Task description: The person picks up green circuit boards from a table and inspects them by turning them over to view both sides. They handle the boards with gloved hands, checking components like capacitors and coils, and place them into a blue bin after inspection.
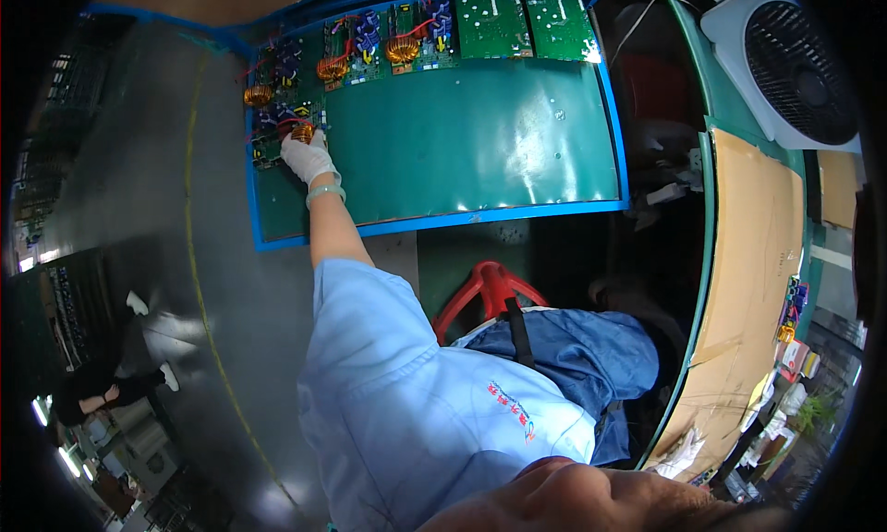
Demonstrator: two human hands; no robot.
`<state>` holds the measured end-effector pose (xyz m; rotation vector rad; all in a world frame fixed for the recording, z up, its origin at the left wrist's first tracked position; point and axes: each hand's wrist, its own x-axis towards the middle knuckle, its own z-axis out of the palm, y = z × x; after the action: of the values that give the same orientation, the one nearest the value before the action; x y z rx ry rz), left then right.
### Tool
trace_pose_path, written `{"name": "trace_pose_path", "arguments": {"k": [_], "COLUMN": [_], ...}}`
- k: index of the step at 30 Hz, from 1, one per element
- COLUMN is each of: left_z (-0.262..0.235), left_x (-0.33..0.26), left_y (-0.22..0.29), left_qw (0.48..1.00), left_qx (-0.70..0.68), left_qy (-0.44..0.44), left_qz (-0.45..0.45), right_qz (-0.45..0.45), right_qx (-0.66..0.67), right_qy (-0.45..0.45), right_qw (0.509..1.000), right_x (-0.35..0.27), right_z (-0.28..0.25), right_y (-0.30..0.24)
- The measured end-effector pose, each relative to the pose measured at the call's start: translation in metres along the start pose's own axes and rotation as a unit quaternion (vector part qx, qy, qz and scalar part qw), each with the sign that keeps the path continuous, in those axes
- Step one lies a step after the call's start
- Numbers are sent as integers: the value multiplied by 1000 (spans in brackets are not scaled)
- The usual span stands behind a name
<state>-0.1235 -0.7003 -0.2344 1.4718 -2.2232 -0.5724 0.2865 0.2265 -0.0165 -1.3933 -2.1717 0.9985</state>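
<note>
My left hand [308, 158], in a white glove with a pale bangle at the wrist, reaches to the left end of a blue-framed green table. Its fingers close round the copper-wound coil [302, 134] of a green circuit board [269, 151], which also bears blue parts and red wires. The board lies near the frame's left side; the hand covers part of it. Just beyond it is another populated board with a copper coil [258, 95]. My right hand does not show.
Farther along the back edge lie populated boards with copper coils [332, 67] [403, 49] and two flatter green boards [492, 24] [561, 28]. A red stool [492, 287] stands below the table. To the right are a cardboard-covered bench [747, 246] and a fan [796, 56]. A person [97, 393] is at far left.
</note>
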Motion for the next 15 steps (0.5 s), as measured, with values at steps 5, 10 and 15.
{"name": "trace_pose_path", "arguments": {"k": [5, 10, 15], "left_z": [-25, -1, -64], "left_x": [-84, -241, -432], "left_y": [30, 158, 244], "left_qw": [992, 884, 679], "left_qx": [-79, -342, -469], "left_qy": [86, -124, -313], "left_qz": [56, 293, 470], "right_qz": [-82, -19, -106], "right_qx": [-26, 27, -57], "right_qy": [39, 100, 143], "right_qw": [996, 994, 982], "right_x": [-22, -62, -5], "right_z": [8, 35, 56], "right_y": [-9, -87, -87]}}
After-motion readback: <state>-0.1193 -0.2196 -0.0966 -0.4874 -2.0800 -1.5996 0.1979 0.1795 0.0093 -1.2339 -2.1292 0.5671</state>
